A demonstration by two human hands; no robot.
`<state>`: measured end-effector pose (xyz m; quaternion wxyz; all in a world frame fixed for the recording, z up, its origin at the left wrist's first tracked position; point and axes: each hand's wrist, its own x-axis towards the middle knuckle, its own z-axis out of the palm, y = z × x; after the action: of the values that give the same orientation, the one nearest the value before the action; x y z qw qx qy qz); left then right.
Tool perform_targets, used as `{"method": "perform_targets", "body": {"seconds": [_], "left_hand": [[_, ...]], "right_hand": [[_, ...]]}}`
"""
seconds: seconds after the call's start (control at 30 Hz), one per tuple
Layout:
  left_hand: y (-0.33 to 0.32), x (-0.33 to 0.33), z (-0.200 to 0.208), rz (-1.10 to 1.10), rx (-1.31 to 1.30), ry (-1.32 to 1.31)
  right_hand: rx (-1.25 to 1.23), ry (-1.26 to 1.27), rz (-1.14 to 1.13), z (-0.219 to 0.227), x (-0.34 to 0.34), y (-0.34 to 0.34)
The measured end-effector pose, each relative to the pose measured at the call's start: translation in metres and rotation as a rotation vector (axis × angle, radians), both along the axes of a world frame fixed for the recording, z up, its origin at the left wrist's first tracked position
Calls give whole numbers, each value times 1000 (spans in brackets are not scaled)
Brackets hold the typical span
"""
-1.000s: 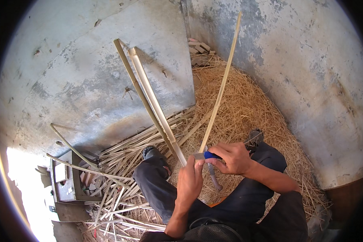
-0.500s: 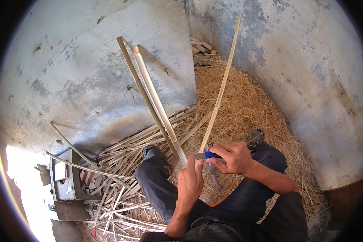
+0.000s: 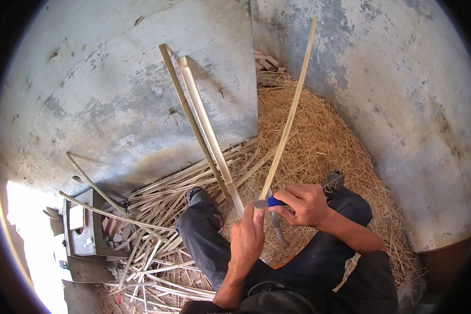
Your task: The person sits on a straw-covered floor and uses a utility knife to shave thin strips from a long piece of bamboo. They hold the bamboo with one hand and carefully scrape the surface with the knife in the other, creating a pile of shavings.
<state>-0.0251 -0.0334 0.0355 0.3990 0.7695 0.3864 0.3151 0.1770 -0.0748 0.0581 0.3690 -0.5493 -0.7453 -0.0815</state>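
Note:
A long, narrow bamboo strip (image 3: 292, 112) rises from between my hands and leans away toward the far right. My left hand (image 3: 246, 238) is closed on its near end, thumb and fingers pinched around it. My right hand (image 3: 304, 205) is closed on a small knife with a blue handle (image 3: 275, 201). The knife's short, flat blade lies across the near end of the strip, right at my left fingertips. Below the knife, between my legs, a greyish curved handle (image 3: 279, 230) points down; what it belongs to is mostly hidden by my hands.
Two thicker bamboo pieces (image 3: 206, 125) lean against the left wall (image 3: 115, 83). Split strips (image 3: 167, 183) pile up on the left floor, beside an open box (image 3: 91, 222) with rubble in it. Shavings (image 3: 319, 131) heap up to the right wall (image 3: 403, 131). My legs frame the work.
The view has shifted slightly, so walls and leaning bamboo appear a little farther right. Both hands keep their grips, with the knife blade still at the strip's near end.

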Motion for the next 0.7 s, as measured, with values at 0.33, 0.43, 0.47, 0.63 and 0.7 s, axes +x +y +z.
{"method": "perform_targets", "body": {"seconds": [0.33, 0.43, 0.47, 0.63, 0.7], "left_hand": [[-40, -32, -19, -65, -184, 131], [-25, -35, -15, -58, -217, 96], [-20, -35, -7, -58, -235, 64], [-9, -31, 6, -32, -185, 2], [-9, -27, 6, -21, -155, 5]], "right_hand": [[165, 309, -516, 37, 106, 6], [78, 317, -317, 26, 67, -1], [63, 313, -228, 23, 55, -3], [16, 127, 73, 0, 20, -6], [2, 90, 101, -1, 13, -7]]}}
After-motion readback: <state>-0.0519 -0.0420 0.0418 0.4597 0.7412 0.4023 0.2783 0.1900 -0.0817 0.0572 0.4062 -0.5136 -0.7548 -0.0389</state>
